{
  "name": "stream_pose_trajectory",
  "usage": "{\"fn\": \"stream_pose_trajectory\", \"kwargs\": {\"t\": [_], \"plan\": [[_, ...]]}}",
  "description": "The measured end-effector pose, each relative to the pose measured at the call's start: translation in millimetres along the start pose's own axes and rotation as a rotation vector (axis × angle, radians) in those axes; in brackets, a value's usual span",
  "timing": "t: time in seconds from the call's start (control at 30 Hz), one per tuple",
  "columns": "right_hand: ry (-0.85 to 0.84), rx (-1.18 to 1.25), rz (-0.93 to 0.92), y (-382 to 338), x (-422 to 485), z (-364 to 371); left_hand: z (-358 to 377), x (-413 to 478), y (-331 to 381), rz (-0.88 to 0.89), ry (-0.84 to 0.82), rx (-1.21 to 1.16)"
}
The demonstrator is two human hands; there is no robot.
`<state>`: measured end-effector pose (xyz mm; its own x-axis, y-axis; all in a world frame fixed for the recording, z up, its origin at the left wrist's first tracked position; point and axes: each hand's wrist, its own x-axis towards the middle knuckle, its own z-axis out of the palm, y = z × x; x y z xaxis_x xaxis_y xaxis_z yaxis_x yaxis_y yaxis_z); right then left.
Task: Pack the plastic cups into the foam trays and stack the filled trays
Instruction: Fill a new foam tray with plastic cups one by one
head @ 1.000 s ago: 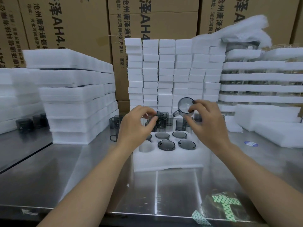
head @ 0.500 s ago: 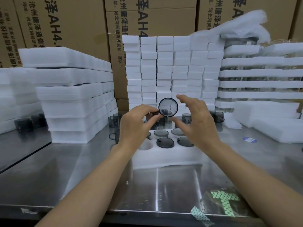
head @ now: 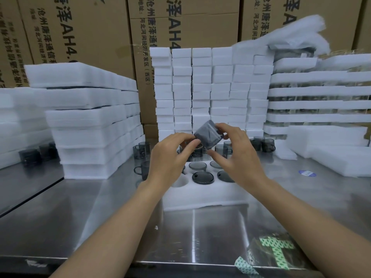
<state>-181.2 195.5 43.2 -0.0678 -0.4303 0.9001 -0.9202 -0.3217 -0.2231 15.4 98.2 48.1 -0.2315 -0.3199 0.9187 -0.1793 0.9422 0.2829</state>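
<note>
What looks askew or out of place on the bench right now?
The foam sheet atop the right rear stack lies crumpled and lopsided, unlike the flat layers below. Green-patterned scraps lie loose at the table's front edge. Nothing looks spilled.

Both hands, left [head: 172, 157] and right [head: 239, 155], hold a tilted grey cup [head: 208, 134] above the foam tray [head: 202, 195].

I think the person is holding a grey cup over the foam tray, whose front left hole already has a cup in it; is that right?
Not quite: the head view shows the front left hole of the foam tray empty. The grey cup is indeed held over the tray.
</note>
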Motion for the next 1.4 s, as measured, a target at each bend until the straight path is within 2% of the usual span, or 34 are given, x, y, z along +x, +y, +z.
{"fn": "stream_pose_trajectory", "kwargs": {"t": [0.27,0.63,0.87,1.07,1.2,1.4], "plan": [[-0.002,-0.009,0.019,-4.6,-1.7,-0.5,2.2,-3.5,-2.6,-0.178,-0.19,-0.11],[0.067,-0.082,-0.036,0.0,-0.7,1.8,1.4,-3.5,-0.9,-0.145,-0.4,-0.029],[0.074,-0.078,-0.046,-5.7,-0.4,0.0,2.8,-3.4,-3.1,-0.148,-0.435,-0.005],[-0.065,0.083,0.025,-4.5,-1.7,0.4,3.5,-3.7,-2.7,-0.213,-0.475,-0.044],[-0.033,0.203,0.122,-1.2,-0.1,1.2,5.3,-4.3,-5.8,-0.271,-0.392,-0.114],[-0.128,0.192,0.05,-1.1,0.1,-1.3,1.2,-2.8,1.3,-0.219,-0.342,-0.176]]}}
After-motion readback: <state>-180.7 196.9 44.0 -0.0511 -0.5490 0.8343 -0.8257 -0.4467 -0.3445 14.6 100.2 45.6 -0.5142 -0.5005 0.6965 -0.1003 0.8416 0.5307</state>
